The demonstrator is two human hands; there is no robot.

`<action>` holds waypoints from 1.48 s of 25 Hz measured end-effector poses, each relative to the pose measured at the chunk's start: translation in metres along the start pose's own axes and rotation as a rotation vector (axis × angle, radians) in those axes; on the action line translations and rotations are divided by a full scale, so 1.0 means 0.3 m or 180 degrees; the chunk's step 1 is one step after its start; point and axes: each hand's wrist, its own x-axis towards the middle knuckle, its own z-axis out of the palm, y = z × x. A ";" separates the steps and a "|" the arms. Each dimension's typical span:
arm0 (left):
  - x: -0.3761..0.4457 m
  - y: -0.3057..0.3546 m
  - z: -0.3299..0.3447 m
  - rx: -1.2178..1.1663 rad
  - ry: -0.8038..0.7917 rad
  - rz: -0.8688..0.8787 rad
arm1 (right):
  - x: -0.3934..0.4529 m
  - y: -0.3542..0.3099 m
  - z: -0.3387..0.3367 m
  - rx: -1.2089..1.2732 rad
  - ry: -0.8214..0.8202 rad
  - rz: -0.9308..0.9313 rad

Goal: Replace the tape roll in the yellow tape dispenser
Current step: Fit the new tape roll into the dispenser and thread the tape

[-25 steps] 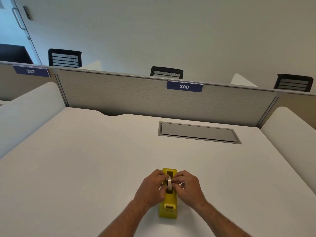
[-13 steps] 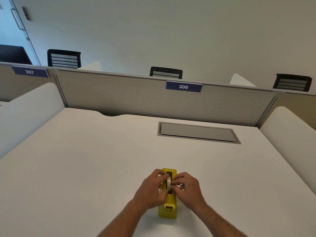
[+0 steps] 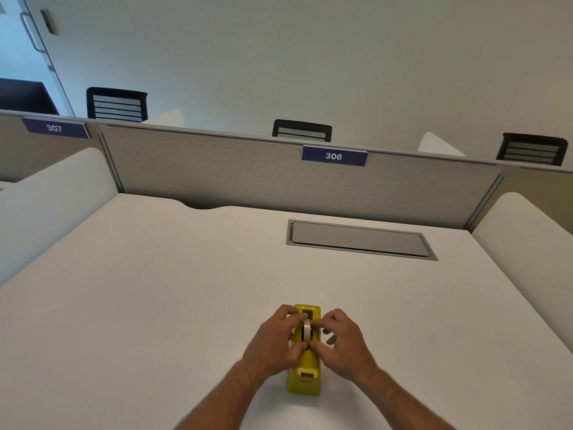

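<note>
Pinching the tape roll (image 3: 306, 329) between left hand (image 3: 277, 342) and right hand (image 3: 342, 342), fingers closed on it, over the yellow tape dispenser (image 3: 305, 372), seating apparently unfinished.

— Where are the hands?

— Both are low in the view, close together. The bare forearms come up from the bottom edge and converge.

— And the left hand (image 3: 274, 339)?

— Back of the hand up, fingers curled inward toward the right, thumb near the other hand's thumb.

— The right hand (image 3: 342, 341)?

— It mirrors it: fingers bent and pinched toward the left, knuckles raised, wrist angled inward. Both hands close on the tape roll (image 3: 307, 330) between them.
</note>
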 end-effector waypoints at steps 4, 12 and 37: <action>0.002 -0.002 -0.001 -0.0049 -0.0003 -0.0011 | -0.005 0.002 -0.015 -0.0234 -0.0048 -0.0273; -0.007 -0.006 0.000 -0.0135 0.0122 -0.0021 | -0.002 -0.004 -0.008 -0.0037 0.0092 -0.0144; 0.045 -0.013 -0.006 -0.0266 -0.0139 -0.0490 | 0.003 0.031 0.001 0.0055 0.0060 0.0237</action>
